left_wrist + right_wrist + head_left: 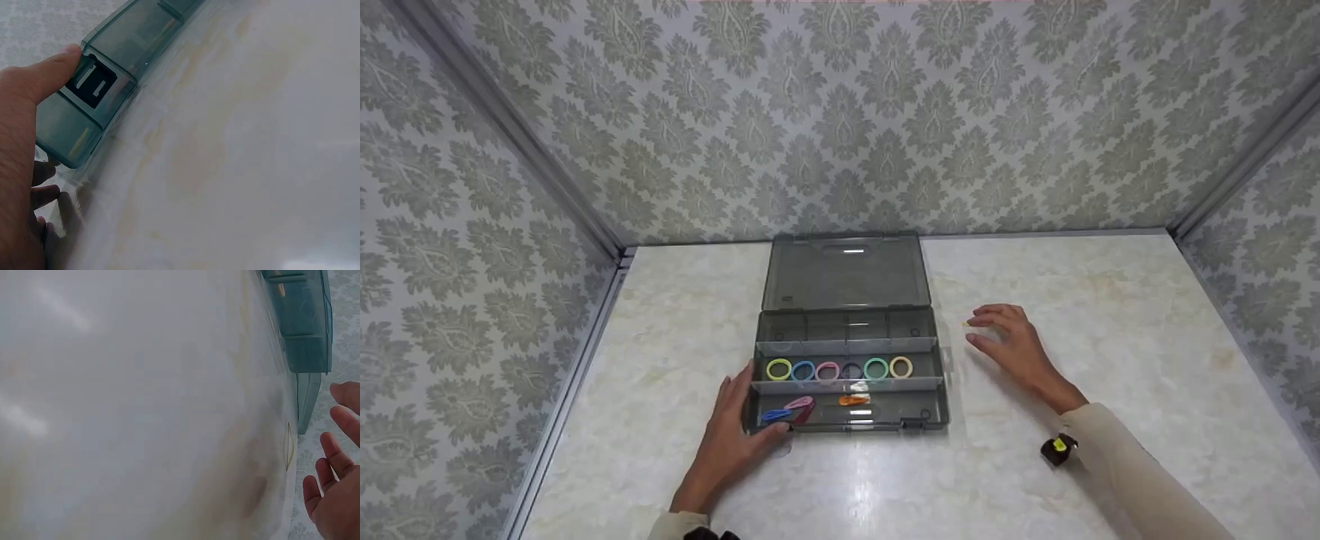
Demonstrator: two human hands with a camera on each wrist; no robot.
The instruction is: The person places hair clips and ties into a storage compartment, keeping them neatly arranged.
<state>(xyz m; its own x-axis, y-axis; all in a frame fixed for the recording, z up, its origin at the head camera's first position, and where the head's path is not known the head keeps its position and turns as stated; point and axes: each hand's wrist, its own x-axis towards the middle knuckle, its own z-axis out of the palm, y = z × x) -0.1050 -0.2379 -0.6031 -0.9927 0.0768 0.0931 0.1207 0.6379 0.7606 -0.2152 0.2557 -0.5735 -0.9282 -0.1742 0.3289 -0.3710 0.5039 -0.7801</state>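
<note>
A grey see-through storage box (851, 424) lies with its lid (847, 274) flipped back. My left hand (731, 431) holds its front left corner, thumb beside the dark latch (93, 81) in the left wrist view. Several round hair ties, among them a yellow one (769, 376) and a green one (866, 374), line the middle compartment. In the front one lie blue (776, 415), pink (799, 403), dark red (804, 414) and orange (853, 400) snap hair clips. Right of the box, my right hand (1009, 345) hovers, fingers apart, near a thin yellow clip-like piece (289, 447) on the table.
The box stands on a pale marbled table (1072, 285), its lid close to the patterned back wall (847, 135). Patterned walls also flank the table on the left and right. A small black device (1057, 450) sits at the right sleeve (1132, 465).
</note>
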